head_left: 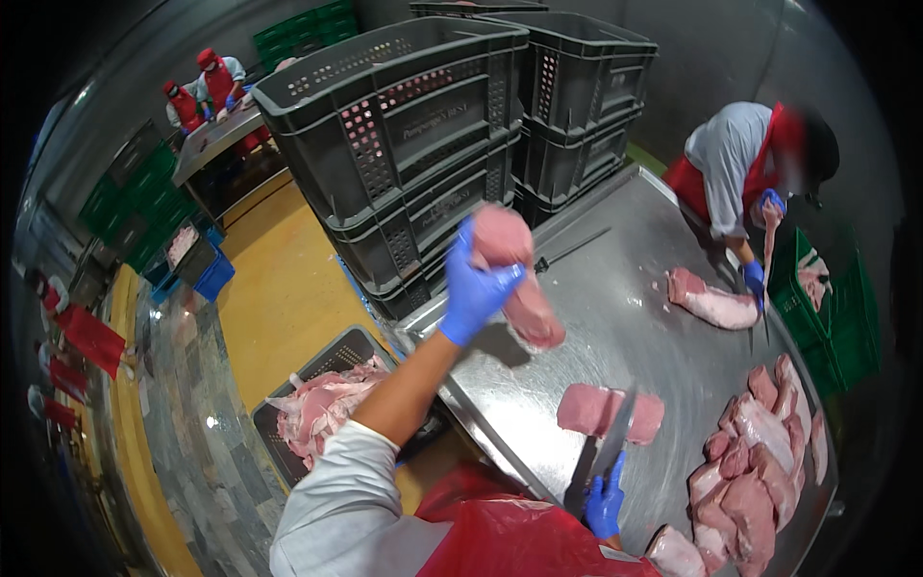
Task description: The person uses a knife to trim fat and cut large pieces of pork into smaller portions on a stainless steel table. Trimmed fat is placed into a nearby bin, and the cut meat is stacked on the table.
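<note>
My left hand, in a blue glove, is raised over the steel table and grips a long pink piece of meat that hangs down at an angle. My right hand, also gloved in blue, holds a knife, its blade over a pink slab of meat lying on the table. A pile of several meat pieces lies to the right of the knife.
Stacked grey crates stand behind the table, near a sharpening rod. A co-worker holds meat at the right, beside green crates. A crate of meat sits at lower left. Other workers stand farther back.
</note>
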The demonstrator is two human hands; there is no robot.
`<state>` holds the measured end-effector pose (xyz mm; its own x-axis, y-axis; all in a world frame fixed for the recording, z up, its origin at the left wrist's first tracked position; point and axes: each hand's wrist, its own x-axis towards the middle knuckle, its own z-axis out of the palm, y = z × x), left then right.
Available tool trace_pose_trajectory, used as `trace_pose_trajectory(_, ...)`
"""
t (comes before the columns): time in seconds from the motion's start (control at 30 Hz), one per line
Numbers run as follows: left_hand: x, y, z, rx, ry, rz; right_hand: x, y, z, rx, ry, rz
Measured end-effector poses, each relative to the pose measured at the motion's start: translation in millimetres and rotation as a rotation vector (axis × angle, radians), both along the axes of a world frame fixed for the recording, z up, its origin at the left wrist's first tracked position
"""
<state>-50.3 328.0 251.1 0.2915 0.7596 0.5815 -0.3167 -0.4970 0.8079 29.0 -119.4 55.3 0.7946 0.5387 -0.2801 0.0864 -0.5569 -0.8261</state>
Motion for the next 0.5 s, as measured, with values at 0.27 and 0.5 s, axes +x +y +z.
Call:
trace_pose_trajectory(0.27, -56.4, 165.4, 366.1, 0.685, 0.036, 0.160, 48.0, -6.1, 0.8, 0.121, -0.099, -0.111)
trace_pose_trajectory(0.5, 112.4, 82.7, 250.5, 1.166, 1.128, 0.585, 36.8, 11.9, -2.3, 0.197, 0.025, -0.286)
